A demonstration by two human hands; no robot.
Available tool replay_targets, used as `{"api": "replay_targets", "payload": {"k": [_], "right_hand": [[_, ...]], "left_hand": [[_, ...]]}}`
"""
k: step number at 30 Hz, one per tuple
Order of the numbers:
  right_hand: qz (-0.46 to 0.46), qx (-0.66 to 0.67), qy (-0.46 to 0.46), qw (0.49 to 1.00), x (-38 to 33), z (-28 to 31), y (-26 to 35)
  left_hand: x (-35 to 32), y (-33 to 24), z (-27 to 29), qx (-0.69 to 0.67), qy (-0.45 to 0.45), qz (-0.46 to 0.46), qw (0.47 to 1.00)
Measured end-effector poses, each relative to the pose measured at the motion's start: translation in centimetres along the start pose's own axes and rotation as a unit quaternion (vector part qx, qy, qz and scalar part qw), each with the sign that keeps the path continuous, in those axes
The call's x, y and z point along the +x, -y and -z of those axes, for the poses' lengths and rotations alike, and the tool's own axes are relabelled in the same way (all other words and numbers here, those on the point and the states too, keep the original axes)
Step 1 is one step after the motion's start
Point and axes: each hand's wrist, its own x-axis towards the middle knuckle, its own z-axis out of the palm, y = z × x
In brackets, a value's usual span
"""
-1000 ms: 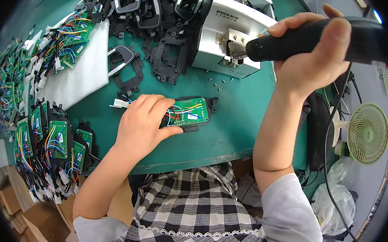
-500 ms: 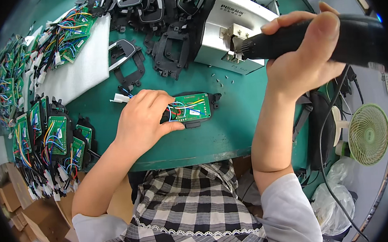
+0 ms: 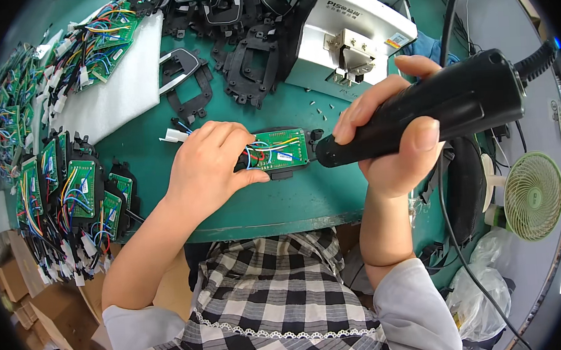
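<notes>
In front of me on the green table, a green circuit board (image 3: 297,149) with coloured wires sits in a black plastic housing (image 3: 315,138). My left hand (image 3: 203,162) grips its left end between thumb and fingers and covers that part. A white connector (image 3: 174,135) sticks out past my knuckles. Wrapped round a black corded electric screwdriver (image 3: 448,106), my right hand (image 3: 394,172) holds it tilted, nose down and to the left, at the board's right end. Whether the tip touches a screw cannot be made out.
A white and grey screw feeder (image 3: 364,16) stands behind, with loose screws (image 3: 318,110) in front of it. Black plastic frames (image 3: 252,70) lie beside it. Wired board assemblies (image 3: 83,189) and white foam (image 3: 115,95) are at left. A fan (image 3: 533,196) and cable (image 3: 456,228) are right.
My right hand has brought the screwdriver from the screw feeder's outlet down and towards me, to the right end of the board. My left hand stays on the board.
</notes>
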Motion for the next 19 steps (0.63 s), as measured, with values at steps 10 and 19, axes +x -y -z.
{"api": "replay_targets", "payload": {"k": [10,19], "right_hand": [[0.023,0.007,0.069,0.997,-1.9,0.0,-0.6],[0.019,0.006,-0.079,0.997,1.4,1.0,0.8]], "left_hand": [[-0.3,0.3,0.3,-0.011,0.007,-0.013,1.0],[0.2,-0.4,0.2,0.043,0.008,-0.042,0.998]]}}
